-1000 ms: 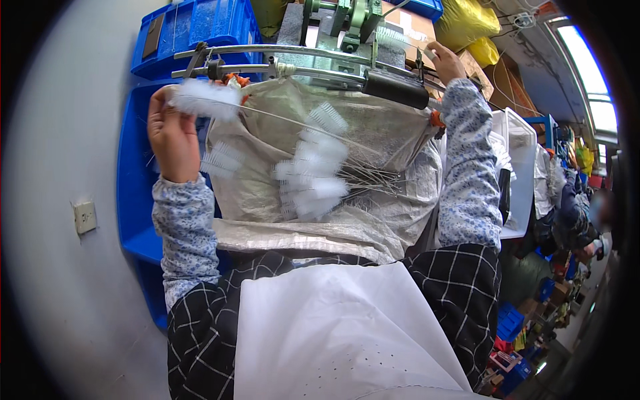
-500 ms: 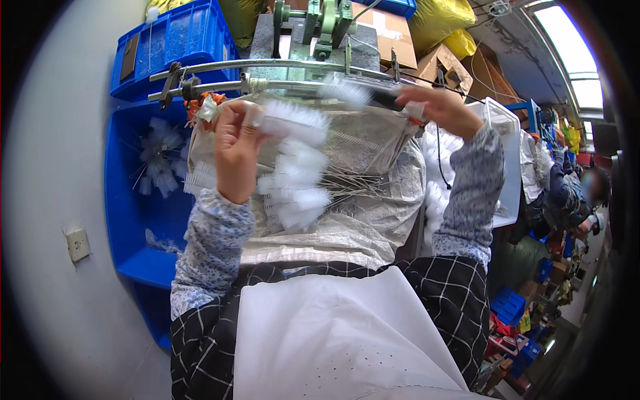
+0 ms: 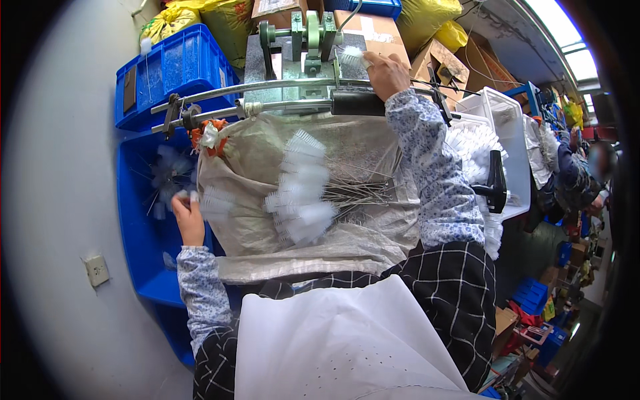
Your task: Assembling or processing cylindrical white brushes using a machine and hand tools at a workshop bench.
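My right hand (image 3: 389,75) is closed, pinching a small white bristle brush (image 3: 351,56) beside the green wheel of a bench machine (image 3: 313,33). At the left, my left hand (image 3: 189,217) is over the edge of a blue tub (image 3: 137,260), thumb and finger apart and nothing seen between them. Close to its fingertips a white brush (image 3: 217,203) lies on the sacking. On the beige sacking (image 3: 250,150) in the middle is a pile of white brushes (image 3: 303,193), their wire stems (image 3: 360,191) pointing right. More brushes (image 3: 170,173) sit in the tub.
Metal rails (image 3: 280,105) with a black cylinder (image 3: 360,103) cross in front of the machine. At the right stand a white crate (image 3: 510,127), white brushes (image 3: 473,147) and a black handle (image 3: 495,183). A blue crate (image 3: 173,70) stands back left. A person (image 3: 577,170) is far right.
My left hand has gone left and down to the tub, without the brush it held. My right hand has moved left and up to the wheel with a brush. The black handle now shows at right.
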Demonstrator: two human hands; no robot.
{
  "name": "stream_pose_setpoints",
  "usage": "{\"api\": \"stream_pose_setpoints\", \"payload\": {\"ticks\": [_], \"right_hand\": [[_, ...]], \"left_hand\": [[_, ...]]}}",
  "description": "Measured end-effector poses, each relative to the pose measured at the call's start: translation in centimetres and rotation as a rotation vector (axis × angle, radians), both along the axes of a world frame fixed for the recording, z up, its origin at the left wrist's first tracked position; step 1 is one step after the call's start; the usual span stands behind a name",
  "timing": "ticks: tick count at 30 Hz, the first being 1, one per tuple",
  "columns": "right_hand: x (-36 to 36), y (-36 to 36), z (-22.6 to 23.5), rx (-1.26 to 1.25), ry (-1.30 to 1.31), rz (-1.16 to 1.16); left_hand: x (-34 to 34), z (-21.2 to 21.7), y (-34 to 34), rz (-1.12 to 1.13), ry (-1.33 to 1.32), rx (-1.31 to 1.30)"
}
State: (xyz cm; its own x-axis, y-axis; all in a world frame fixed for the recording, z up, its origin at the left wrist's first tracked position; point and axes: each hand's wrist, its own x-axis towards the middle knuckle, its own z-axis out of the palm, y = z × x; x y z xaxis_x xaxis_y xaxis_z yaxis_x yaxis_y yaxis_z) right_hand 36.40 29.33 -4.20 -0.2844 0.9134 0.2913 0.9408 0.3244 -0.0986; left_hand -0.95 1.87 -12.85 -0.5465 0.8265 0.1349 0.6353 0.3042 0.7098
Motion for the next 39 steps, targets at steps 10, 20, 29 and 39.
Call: {"api": "stream_pose_setpoints", "payload": {"ticks": [10,20,29,39], "right_hand": [[-0.8,1.5,-0.9,-0.069,0.02,-0.003],[-0.9,1.7,-0.8,-0.122,0.083,-0.017],[-1.2,3.6,-2.3,-0.156,-0.041,0.01],[1.7,1.2,-1.8,-0.139,0.02,-0.221]], "left_hand": [[-1.5,-0.8,-3.5,0.053,-0.302,-0.14],[-1.1,-0.4,-3.0,-0.015,-0.35,-0.211],[0.2,1.6,-1.4,0.009,-0.064,-0.022],[-3.1,8.8,0.2,0.097,0.008,0.384]]}}
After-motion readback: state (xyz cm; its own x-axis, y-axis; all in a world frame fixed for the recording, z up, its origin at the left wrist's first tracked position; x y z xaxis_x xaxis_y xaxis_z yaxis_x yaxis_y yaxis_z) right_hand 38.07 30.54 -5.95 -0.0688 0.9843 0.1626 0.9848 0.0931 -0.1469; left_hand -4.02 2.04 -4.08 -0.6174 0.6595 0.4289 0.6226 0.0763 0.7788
